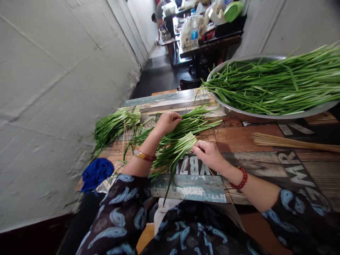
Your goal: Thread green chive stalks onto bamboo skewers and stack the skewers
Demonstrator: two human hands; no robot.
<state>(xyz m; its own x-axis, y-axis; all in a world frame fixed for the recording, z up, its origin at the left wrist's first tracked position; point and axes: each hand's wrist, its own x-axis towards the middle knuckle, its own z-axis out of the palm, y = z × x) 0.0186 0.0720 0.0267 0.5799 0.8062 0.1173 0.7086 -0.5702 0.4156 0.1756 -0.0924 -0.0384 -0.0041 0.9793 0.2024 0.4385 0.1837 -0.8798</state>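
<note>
Hands and bundle: the right hand (pixel 208 154), its thumb and fingers closed, grips the pale cut ends of a bundle (pixel 176 150) of long green stalks. The left hand (pixel 168 123), apart from the right, has its fingertips drawn together over the loose stalks (pixel 198 122); whether it grips one cannot be told. The bundle lies on the surface (pixel 236 136) between the hands and the wearer's body, its leaves running left under the left forearm, which hides part of them.

Nearer surroundings: printed characters on the surface, partly covered by the bundle, include "B7"; larger ones farther right include "M" and "R". A second bundle (pixel 117 125) lies to the left, with thin sticks (pixel 124 136) beside it, and a blue cloth (pixel 97 174) is at the near left edge. More sticks (pixel 289 141) lie to the right.

Farther out: a metal bowl (pixel 265 115), heaped with long greens (pixel 276 83), takes up the far right; some stalks hang over its rim. A pale wall (pixel 53 88) bounds the left side. Beyond, a back table (pixel 209 46) carries a bottle (pixel 194 30) with a blue label too small to read, bags (pixel 186 33) and a green basin (pixel 233 11). A person (pixel 159 16) bends in the background.
</note>
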